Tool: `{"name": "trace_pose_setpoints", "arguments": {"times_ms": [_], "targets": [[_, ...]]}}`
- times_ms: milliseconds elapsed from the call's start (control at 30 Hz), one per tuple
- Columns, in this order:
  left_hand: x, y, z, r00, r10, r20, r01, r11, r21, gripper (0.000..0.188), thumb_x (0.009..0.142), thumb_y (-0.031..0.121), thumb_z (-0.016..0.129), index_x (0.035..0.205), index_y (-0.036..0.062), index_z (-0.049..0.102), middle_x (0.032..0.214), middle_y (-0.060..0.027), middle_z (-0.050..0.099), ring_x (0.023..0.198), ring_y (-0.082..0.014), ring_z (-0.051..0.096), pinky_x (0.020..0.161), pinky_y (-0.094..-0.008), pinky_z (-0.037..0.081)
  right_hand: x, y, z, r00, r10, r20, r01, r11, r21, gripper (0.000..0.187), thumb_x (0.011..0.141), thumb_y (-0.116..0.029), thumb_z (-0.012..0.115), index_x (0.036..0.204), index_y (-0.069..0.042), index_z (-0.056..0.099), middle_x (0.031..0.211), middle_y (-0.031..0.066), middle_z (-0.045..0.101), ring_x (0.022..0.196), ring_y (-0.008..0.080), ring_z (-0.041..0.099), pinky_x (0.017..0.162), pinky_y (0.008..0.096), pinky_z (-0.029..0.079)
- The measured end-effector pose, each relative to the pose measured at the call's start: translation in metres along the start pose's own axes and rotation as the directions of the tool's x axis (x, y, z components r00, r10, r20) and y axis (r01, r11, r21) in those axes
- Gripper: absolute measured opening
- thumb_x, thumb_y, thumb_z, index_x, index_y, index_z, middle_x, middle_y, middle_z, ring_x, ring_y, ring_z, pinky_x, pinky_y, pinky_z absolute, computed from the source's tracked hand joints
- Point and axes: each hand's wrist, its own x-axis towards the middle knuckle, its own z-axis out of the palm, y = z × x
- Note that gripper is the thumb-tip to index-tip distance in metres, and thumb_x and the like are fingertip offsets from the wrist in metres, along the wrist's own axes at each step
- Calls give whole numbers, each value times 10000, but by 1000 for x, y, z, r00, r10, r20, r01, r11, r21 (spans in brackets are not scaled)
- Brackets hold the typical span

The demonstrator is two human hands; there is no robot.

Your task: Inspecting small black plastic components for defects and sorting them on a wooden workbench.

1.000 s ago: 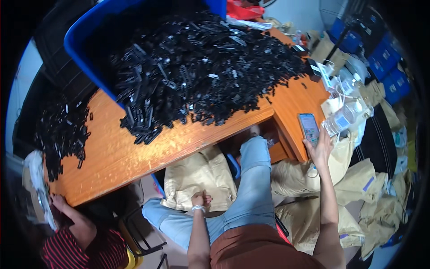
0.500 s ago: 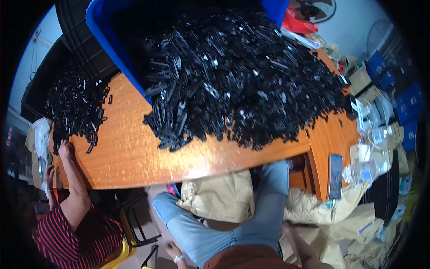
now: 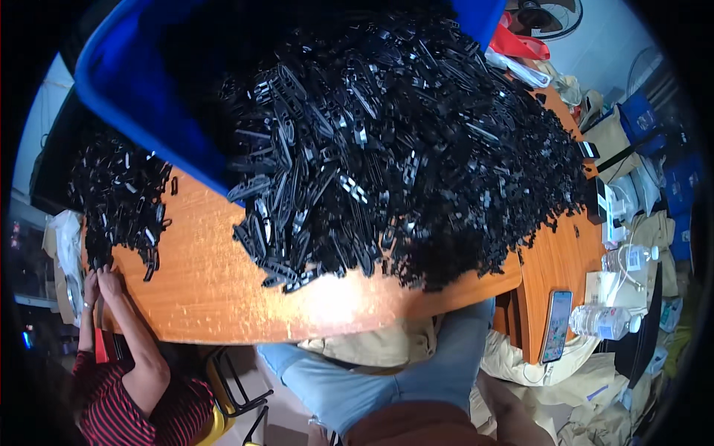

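Heap of black plastic clips (image 3: pixel 387 149) on the orange counter (image 3: pixel 216 290).
The person's own hands are out of view, so their state cannot be told; the glossy, tangled clips spill from a tipped blue bin (image 3: pixel 141 82), beyond the jeans-clad knees (image 3: pixel 387 379).

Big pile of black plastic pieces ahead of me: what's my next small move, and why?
Probably bring a hand to the near edge of the pile and draw a few pieces onto the bare table left of it. Neither hand is in view, the pieces lie tangled against the tipped blue bin, and the heap nearly reaches the table's front edge.
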Motion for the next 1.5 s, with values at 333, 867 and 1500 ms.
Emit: {"name": "trace_pose_setpoints", "arguments": {"times_ms": [333,867,1500], "targets": [[-218,-423,57,583,659,-476,758,-229,611,202,896,157,467,920,13,607,855,-124,608,736,-182,576,666,-304,461,-48,-87,-37,812,-578,-73,477,732,-486,232,887,-178,487,908,21,606,864,193,593,810,327,581,699,414,458],[22,-227,284,536,774,338,-648,120,752,279,772,41,646,1040,23,573,1043,-182,544,891,-324,539,779,-406,446,-145,-344,59,-88,-988,-126,887,-20,-460,194,774,-19,670,958,0,611,871,132,546,715,307,587,605,385,476],[21,-242,252,681,719,134,-512,337,790,162,758,-43,593,912,-7,556,921,-167,529,848,-340,541,761,-395,453,-137,-432,97,-290,-890,351,751,-439,-493,116,672,-56,672,788,-41,668,811,55,506,844,236,481,735,345,387]]}}
